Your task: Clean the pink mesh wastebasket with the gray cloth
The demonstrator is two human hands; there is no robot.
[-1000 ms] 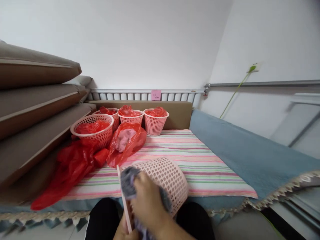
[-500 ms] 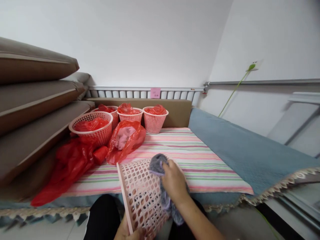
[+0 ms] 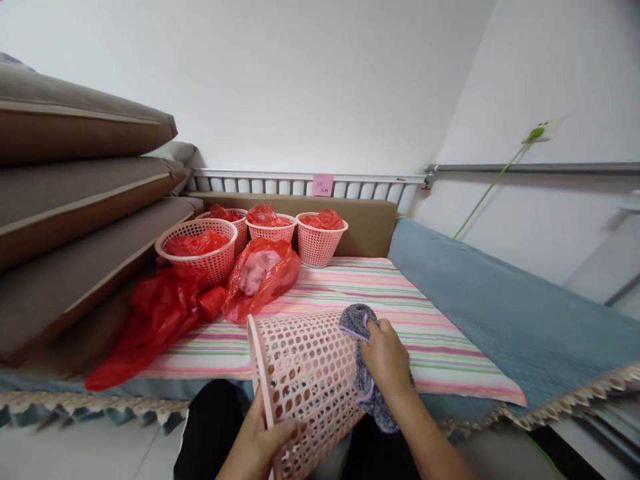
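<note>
A pink perforated plastic basket (image 3: pixel 305 373) lies on its side above my lap at the bed's near edge, its open mouth to the left. My left hand (image 3: pixel 255 443) grips the rim at the bottom. My right hand (image 3: pixel 385 360) presses a grey cloth with a purple edge (image 3: pixel 357 323) against the basket's closed end on the outside. The cloth hangs down past my wrist.
Several pink baskets lined with red bags (image 3: pixel 200 243) stand at the back left of the striped mat (image 3: pixel 400 313). Two loose red plastic bags (image 3: pixel 263 277) lie in front of them. Brown cushions (image 3: pixel 75 200) are stacked at left. A blue blanket (image 3: pixel 500 313) covers the right.
My right hand with the cloth moved from the basket's mouth out along its outside to the closed end. The basket turned a little and my left hand now shows on its rim.
</note>
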